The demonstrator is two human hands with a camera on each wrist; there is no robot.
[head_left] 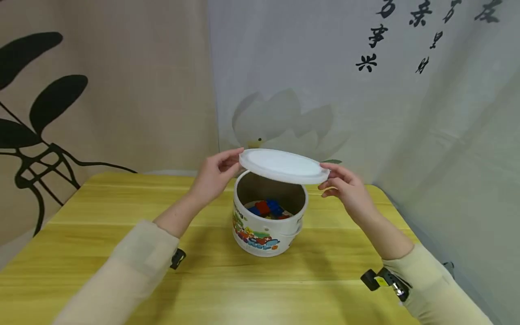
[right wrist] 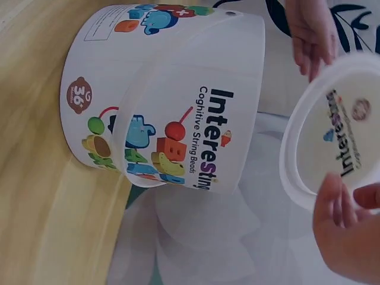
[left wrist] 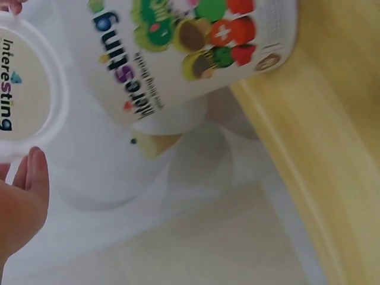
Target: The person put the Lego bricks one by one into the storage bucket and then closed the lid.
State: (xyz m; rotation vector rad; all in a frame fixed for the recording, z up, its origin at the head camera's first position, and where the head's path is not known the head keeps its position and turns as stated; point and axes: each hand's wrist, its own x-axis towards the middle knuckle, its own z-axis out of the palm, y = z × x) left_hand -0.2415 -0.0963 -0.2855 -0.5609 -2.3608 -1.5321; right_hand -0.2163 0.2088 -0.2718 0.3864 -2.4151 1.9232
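Observation:
A round white lid (head_left: pixel 284 165) is held tilted over a white bucket (head_left: pixel 264 234), its left side higher than its right. My left hand (head_left: pixel 217 174) pinches the lid's left edge between fingers and thumb. At the opposite edge my right hand (head_left: pixel 343 187) grips the rim with fingers and thumb. Red and blue toy blocks (head_left: pixel 268 208) show inside the bucket. Printed lettering and coloured pictures cover the bucket wall (right wrist: pixel 196 113). In the right wrist view the lid (right wrist: pixel 289 160) stands apart from the bucket's mouth.
The bucket stands on a yellow wood-grain table (head_left: pixel 195 289), towards its back edge. Behind the table hangs a pale cloth (head_left: pixel 365 126) with a flower print and dark characters. Small dark devices (head_left: pixel 390 282) are strapped at both wrists.

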